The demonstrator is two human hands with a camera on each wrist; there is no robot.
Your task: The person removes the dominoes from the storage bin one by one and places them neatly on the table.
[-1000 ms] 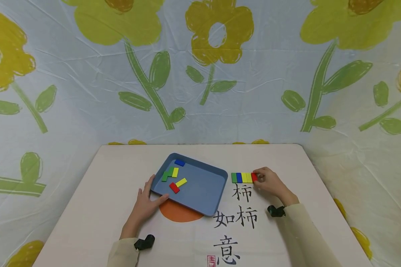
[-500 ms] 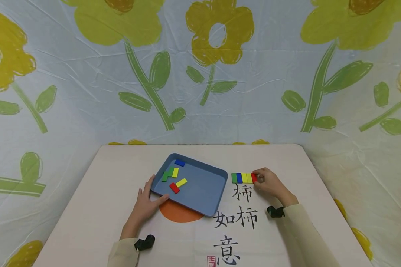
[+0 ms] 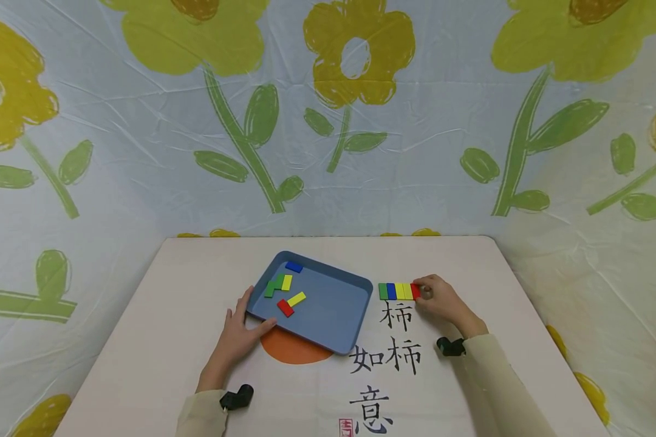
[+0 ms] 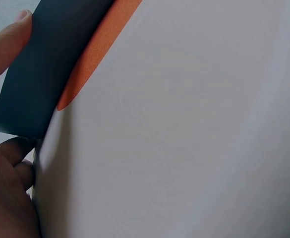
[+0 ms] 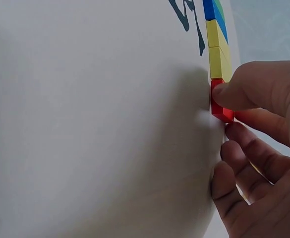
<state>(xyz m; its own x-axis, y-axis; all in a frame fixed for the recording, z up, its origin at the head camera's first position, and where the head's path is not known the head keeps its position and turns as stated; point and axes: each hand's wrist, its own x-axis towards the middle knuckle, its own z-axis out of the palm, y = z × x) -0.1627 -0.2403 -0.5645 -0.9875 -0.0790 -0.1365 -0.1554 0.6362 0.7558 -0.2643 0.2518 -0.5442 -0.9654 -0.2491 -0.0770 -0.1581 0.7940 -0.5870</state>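
My left hand (image 3: 239, 334) grips the near-left corner of a blue tray (image 3: 328, 309), thumb on the front wall and fingers along the left side. In the left wrist view, the thumb presses the tray's dark outer wall (image 4: 40, 74). My right hand (image 3: 443, 303) pinches a red block (image 5: 217, 105) at the right end of a row lying on the table. Leftward from it in the row come two yellow blocks (image 3: 403, 291), a blue block (image 3: 392, 291) and a green block (image 3: 382, 291), set side by side.
Inside the tray lie a blue block (image 3: 294, 266), green blocks (image 3: 270, 288), a yellow block (image 3: 287, 282), another yellow block (image 3: 297, 298) and a red block (image 3: 285, 308). Black characters (image 3: 372, 409) and an orange shape (image 3: 295, 351) mark the tablecloth. Flowered cloth (image 3: 393, 194) surrounds the table.
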